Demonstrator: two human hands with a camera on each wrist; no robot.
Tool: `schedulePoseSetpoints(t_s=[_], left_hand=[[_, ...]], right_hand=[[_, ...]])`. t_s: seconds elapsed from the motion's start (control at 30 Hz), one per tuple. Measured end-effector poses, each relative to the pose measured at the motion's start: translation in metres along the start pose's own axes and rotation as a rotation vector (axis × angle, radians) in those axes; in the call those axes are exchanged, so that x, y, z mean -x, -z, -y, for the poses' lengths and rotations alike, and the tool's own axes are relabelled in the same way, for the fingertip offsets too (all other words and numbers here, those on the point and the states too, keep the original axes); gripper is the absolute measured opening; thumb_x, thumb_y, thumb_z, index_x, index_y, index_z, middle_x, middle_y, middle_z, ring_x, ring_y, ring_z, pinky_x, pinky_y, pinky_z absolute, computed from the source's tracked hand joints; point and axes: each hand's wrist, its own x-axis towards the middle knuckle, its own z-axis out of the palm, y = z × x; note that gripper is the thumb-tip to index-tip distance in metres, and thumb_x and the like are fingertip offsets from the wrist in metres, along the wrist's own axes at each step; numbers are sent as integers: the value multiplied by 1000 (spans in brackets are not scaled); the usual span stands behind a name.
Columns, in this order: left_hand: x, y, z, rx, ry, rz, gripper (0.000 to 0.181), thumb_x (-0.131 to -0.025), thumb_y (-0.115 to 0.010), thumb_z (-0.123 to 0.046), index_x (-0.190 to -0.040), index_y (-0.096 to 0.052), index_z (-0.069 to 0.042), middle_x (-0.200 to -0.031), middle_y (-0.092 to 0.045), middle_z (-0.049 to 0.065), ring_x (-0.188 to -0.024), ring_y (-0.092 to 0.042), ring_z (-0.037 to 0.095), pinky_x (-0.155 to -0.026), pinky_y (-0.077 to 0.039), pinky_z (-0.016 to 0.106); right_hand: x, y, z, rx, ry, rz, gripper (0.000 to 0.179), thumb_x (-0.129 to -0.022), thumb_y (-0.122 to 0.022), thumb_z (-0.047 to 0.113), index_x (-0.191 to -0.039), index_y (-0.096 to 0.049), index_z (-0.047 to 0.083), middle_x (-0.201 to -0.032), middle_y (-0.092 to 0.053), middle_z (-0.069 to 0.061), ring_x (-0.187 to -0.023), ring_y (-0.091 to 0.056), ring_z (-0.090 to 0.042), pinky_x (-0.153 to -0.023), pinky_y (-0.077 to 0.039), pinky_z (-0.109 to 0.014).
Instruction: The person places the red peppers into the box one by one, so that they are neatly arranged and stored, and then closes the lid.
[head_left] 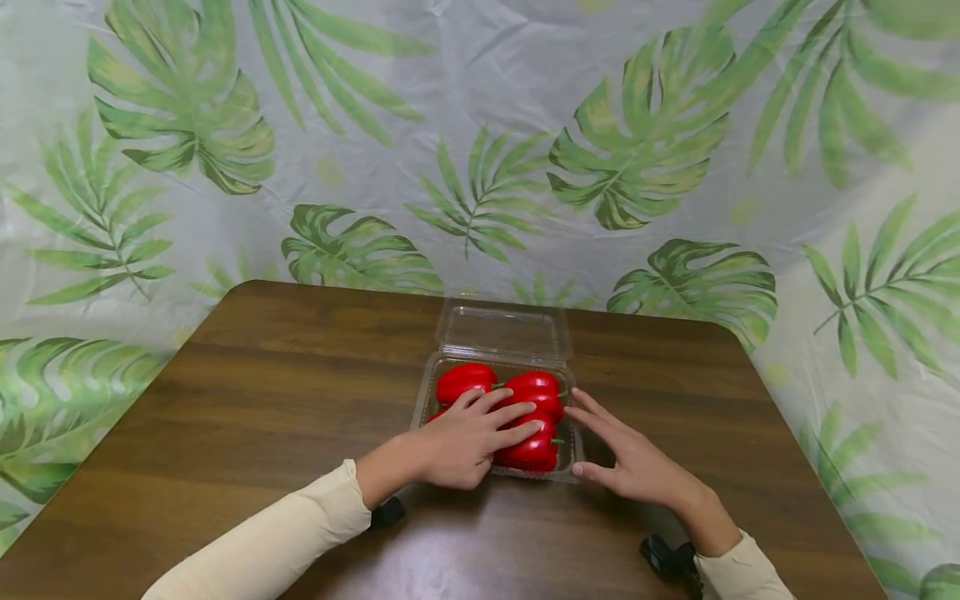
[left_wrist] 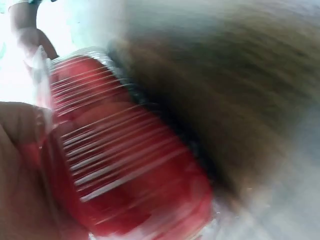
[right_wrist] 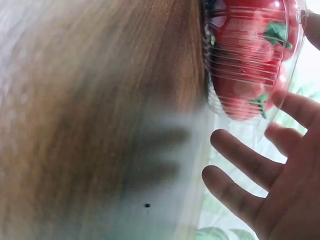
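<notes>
Several red bell peppers (head_left: 528, 454) with green stems lie inside a clear plastic clamshell box (head_left: 422, 400), its ribbed side wall (right_wrist: 240, 62) showing in the right wrist view. My left hand (head_left: 457, 442) rests over the peppers, fingers spread and nearly straight, hiding some of them. On the box's right side is my right hand (head_left: 637, 462), fingers extended and apart, with fingertips right at the rim and nothing gripped. Blur softens the left wrist view, where red peppers (left_wrist: 150, 200) press close behind the ribbed plastic.
The clear lid (head_left: 502, 329) is folded back flat beyond the box, toward the table's far edge. Brown wooden table (head_left: 300, 375) surface surrounds the box. A leaf-patterned curtain (head_left: 480, 100) hangs behind. Black wrist gear (head_left: 667, 558) sits under the right wrist.
</notes>
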Motion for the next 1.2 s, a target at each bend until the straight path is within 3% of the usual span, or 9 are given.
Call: schedulePoseSetpoints(t_s=[0.13, 0.27, 0.57, 0.83, 0.97, 1.2], left_hand=[[1, -5, 0, -4, -1, -26, 65, -101, -41, -46, -160, -16, -32, -169, -14, -6, -156, -13, 29, -124, -14, 58], [2, -6, 0, 2, -15, -67, 66, -100, -42, -49, -159, -18, -32, -168, -17, -4, -155, -16, 27, -123, -16, 58], [7, -7, 1, 30, -69, -185, 67, -97, -53, -44, -157, -28, -30, -164, -29, 2, -151, -26, 26, -119, -28, 56], [9, -2, 0, 36, -83, -221, 68, -94, -60, -39, -155, -34, -29, -164, -29, 2, -150, -28, 25, -117, -32, 53], [10, 2, 3, 85, -88, -256, 66, -93, -61, -36, -154, -36, -27, -163, -31, 3, -149, -31, 26, -117, -32, 55], [23, 13, 22, 211, -37, -422, 56, -91, -62, -25, -145, -52, -15, -155, -45, 8, -143, -41, 28, -115, -36, 55]], right_hand=[[-1, 0, 0, -1, -4, 6, 72, -91, -68, 41, -153, -37, 21, -167, -20, -10, -147, -34, -40, -103, -43, -67], [-1, 1, -1, 3, -9, 4, 73, -90, -69, 41, -153, -37, 21, -167, -20, -10, -147, -35, -40, -103, -43, -67], [-1, 1, -1, 7, -17, 18, 73, -90, -68, 44, -153, -39, 21, -167, -20, -10, -146, -36, -41, -102, -44, -67], [-2, 3, -1, 21, -10, 11, 72, -90, -68, 44, -152, -39, 22, -167, -20, -9, -146, -36, -40, -103, -43, -66], [-2, 3, -1, 18, -5, 11, 71, -91, -68, 43, -152, -39, 22, -167, -20, -10, -146, -36, -40, -103, -43, -67], [-2, 4, -1, 33, 3, 8, 71, -90, -68, 43, -152, -40, 20, -167, -21, -10, -146, -36, -40, -103, -44, -66]])
